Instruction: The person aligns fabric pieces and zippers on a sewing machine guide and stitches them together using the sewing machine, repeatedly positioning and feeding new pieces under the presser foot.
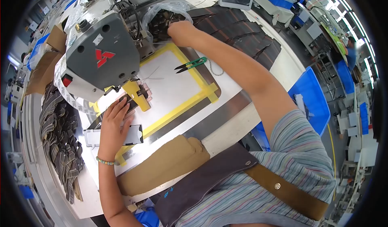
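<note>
My left hand [116, 119] lies with its fingers stretched out over a dark strip of fabric [128, 105], beside the yellow clamp [136, 94] under the sewing machine's head [103, 45]. Below its palm is a flat grey and black plate [133, 134]. My right hand [182, 32] reaches to the mouth of a clear plastic bag [167, 9] filled with small dark pieces. Its fingers are curled, and whatever is between them is hidden. Green-handled thread snips [191, 64] rest on the white work plate [173, 79], below my right forearm.
Striped dark fabric pieces [60, 134] hang in a heap at the left. More dark striped fabric [234, 28] is spread at the back right. A brown cloth pad [165, 164] lies along the front edge. A blue bin [311, 101] stands to the right.
</note>
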Demonstrator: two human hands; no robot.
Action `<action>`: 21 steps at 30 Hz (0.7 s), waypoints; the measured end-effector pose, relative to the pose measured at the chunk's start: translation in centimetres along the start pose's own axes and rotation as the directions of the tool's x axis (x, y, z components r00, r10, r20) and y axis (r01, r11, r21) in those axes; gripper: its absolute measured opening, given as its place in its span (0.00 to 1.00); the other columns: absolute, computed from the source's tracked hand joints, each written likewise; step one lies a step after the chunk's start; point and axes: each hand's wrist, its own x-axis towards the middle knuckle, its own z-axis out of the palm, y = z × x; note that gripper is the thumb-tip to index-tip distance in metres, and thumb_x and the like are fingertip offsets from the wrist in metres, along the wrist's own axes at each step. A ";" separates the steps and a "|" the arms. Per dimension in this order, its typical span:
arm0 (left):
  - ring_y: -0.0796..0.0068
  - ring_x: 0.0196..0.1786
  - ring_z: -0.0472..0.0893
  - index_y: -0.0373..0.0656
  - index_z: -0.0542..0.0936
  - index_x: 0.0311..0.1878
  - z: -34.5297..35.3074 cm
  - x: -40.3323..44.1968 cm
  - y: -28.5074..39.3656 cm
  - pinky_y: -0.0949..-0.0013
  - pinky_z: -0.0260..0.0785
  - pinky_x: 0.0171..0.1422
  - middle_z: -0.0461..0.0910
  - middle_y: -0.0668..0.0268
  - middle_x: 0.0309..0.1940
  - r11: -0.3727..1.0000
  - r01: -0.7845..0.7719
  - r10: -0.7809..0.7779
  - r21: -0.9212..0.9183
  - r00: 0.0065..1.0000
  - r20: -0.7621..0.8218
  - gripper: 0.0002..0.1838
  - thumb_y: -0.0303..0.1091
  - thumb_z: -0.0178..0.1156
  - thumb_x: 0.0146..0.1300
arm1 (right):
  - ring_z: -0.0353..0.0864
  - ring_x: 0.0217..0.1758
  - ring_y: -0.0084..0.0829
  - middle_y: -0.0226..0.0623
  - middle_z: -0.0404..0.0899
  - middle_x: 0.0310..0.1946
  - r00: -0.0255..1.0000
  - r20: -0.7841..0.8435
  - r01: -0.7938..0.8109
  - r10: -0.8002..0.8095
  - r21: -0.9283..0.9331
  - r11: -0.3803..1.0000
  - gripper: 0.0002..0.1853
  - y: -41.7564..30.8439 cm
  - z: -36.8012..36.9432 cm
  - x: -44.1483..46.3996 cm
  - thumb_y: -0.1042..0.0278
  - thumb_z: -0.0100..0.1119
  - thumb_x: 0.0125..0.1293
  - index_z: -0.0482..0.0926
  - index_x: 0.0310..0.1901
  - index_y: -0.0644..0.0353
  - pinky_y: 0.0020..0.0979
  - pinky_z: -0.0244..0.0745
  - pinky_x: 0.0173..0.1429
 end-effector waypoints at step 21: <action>0.80 0.43 0.85 0.40 0.83 0.51 2.7 2.1 6.4 0.74 0.77 0.48 0.87 0.67 0.40 0.223 0.399 -0.405 -0.889 0.868 0.288 0.09 0.35 0.60 0.81 | 0.91 0.42 0.28 0.40 0.90 0.44 0.954 0.085 -0.018 -0.288 0.973 0.229 0.13 -12.2 -5.9 -13.8 0.68 0.62 0.77 0.85 0.57 0.63 0.31 0.84 0.48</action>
